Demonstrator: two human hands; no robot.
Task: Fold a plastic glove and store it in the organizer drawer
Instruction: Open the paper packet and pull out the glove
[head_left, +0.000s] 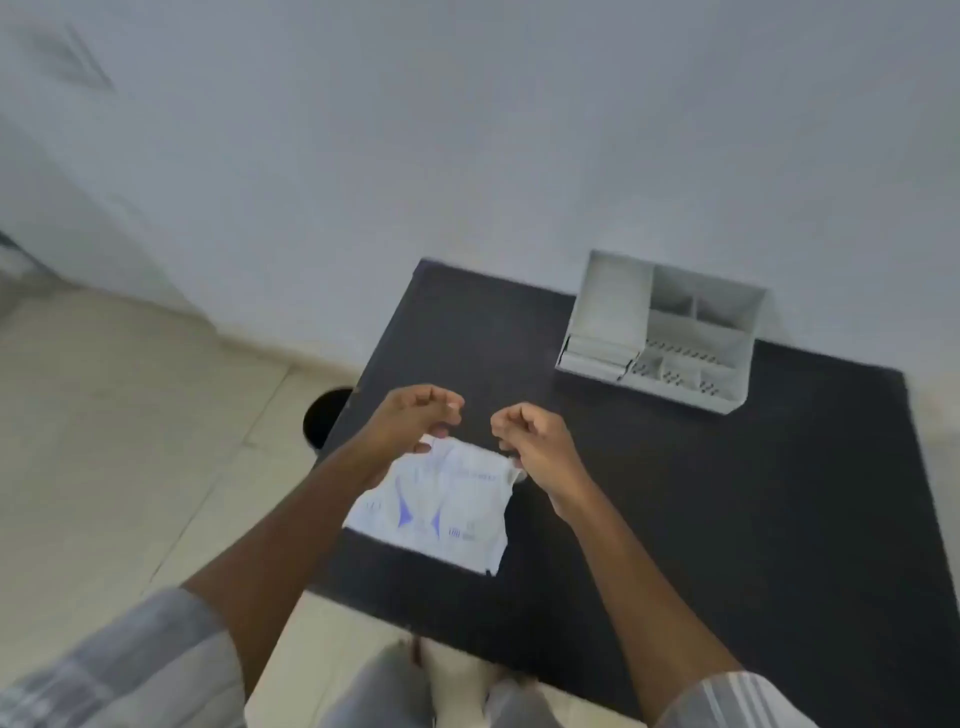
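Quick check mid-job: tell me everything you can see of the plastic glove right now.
The plastic glove looks like a thin, whitish, translucent sheet with blue printed marks, roughly rectangular, lightly wrinkled. Its upper corners are pinched, one by the left hand and one by the right hand; its lower edge seems to lie near the front left of the black table. No glove fingers are discernible. It lies well apart from the white organizer.
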